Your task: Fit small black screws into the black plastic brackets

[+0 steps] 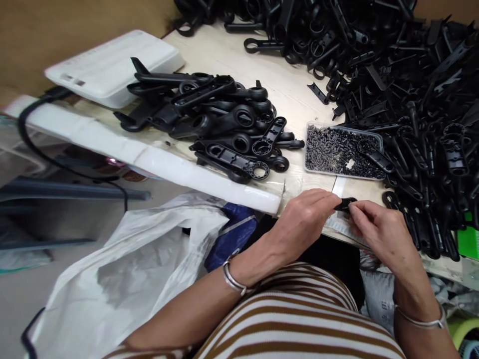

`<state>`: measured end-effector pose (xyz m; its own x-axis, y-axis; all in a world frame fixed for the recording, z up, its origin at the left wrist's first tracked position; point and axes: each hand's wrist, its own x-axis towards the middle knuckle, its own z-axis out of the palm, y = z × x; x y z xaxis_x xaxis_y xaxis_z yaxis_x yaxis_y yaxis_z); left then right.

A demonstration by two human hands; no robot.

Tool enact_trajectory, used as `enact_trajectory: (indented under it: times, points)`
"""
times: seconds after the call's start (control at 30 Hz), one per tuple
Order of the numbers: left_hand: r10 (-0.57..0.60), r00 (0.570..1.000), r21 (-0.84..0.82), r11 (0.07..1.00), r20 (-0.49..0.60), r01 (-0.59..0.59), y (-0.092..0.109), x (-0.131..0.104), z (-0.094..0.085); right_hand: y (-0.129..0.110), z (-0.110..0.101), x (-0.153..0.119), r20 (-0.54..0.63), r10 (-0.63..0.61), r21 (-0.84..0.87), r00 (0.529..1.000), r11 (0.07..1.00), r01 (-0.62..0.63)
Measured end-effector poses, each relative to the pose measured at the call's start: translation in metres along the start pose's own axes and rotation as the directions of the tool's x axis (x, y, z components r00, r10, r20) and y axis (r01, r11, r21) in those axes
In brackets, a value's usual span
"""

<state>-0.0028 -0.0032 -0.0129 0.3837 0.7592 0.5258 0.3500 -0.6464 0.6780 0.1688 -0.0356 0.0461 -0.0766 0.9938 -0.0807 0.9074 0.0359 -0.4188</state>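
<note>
Both hands meet at the table's front edge over a small black plastic part (345,204). My left hand (307,219) has its fingers closed on the part's left end. With thumb and fingertips pinched, my right hand (381,227) holds its right end. Just beyond them sits a clear shallow box (307,149) full of tiny dark metallic pieces, with one black part (377,158) lying across its right side. To the left is a pile of black ring-ended parts (224,119). More black parts (422,224) lie close to the right of my right hand.
A large heap of black parts (374,65) covers the back and right of the table (220,55). A white device (116,65) with a black cable stands back left. White foam (149,157) lines the front edge, above an open white bag (130,274).
</note>
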Motion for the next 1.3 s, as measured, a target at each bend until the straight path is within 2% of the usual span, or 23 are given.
enact_trajectory:
  times: [0.07, 0.13, 0.33, 0.5, 0.63, 0.77, 0.87, 0.97, 1.03, 1.07, 1.13, 1.2, 1.23, 1.3]
  points:
    - [0.011, 1.0, -0.006, 1.0, -0.004, -0.011, -0.001, -0.001, 0.0, 0.003, -0.002, 0.002, 0.026, 0.056, 0.044, 0.998, 0.997, -0.057]
    - [0.013, 1.0, -0.016, 1.0, -0.007, -0.013, -0.001, -0.001, 0.0, 0.002, -0.001, 0.002, 0.004, 0.065, 0.005, 0.998, 0.998, -0.065]
    - [0.014, 1.0, -0.047, 0.999, -0.012, -0.015, -0.001, 0.0, 0.0, -0.009, 0.004, -0.002, -0.08, 0.008, -0.192, 0.997, 0.981, -0.023]
    - [0.023, 1.0, -0.055, 0.998, -0.003, -0.023, -0.002, 0.0, -0.002, -0.01, 0.004, -0.002, -0.066, 0.015, -0.213, 0.998, 0.977, -0.029]
    - [0.027, 1.0, -0.053, 0.998, -0.003, -0.027, -0.003, -0.001, -0.002, -0.01, 0.003, -0.001, -0.052, -0.021, -0.31, 0.998, 0.951, 0.004]
    - [0.044, 0.998, -0.043, 0.998, -0.036, -0.046, -0.004, -0.001, 0.0, -0.015, 0.004, -0.001, -0.031, -0.056, -0.425, 0.998, 0.905, 0.037]
    - [0.047, 0.997, -0.041, 0.998, -0.058, -0.05, -0.004, -0.001, 0.001, -0.028, 0.006, -0.002, 0.007, -0.074, -0.55, 0.997, 0.833, 0.066]
    - [0.048, 0.996, -0.047, 0.998, -0.075, -0.051, -0.004, -0.001, 0.001, -0.043, 0.009, 0.0, 0.049, -0.033, -0.674, 0.998, 0.736, 0.057]
    - [0.044, 0.995, -0.048, 0.998, -0.085, -0.049, -0.004, -0.001, 0.0, -0.046, 0.01, 0.002, 0.054, -0.006, -0.689, 0.999, 0.724, 0.042]
    - [0.04, 0.995, -0.05, 0.998, -0.09, -0.045, -0.004, -0.001, 0.0, -0.044, 0.01, 0.003, 0.043, -0.004, -0.66, 0.999, 0.751, 0.031]
    - [0.018, 0.995, -0.057, 0.998, -0.1, -0.024, -0.004, 0.0, 0.0, -0.034, 0.012, 0.001, -0.014, -0.008, -0.495, 1.0, 0.869, 0.0]
    - [-0.012, 0.994, -0.068, 0.998, -0.108, 0.005, -0.004, 0.0, 0.0, -0.018, 0.013, -0.003, -0.118, 0.056, -0.159, 0.991, 0.984, -0.075]
    - [-0.023, 0.993, -0.074, 0.997, -0.118, 0.014, -0.003, -0.001, -0.001, -0.011, 0.014, -0.007, -0.161, 0.133, 0.053, 0.978, 0.991, -0.125]
    - [-0.035, 0.987, -0.083, 0.996, -0.159, 0.022, -0.001, -0.002, -0.002, 0.0, 0.017, -0.013, -0.22, 0.324, 0.417, 0.92, 0.884, -0.212]
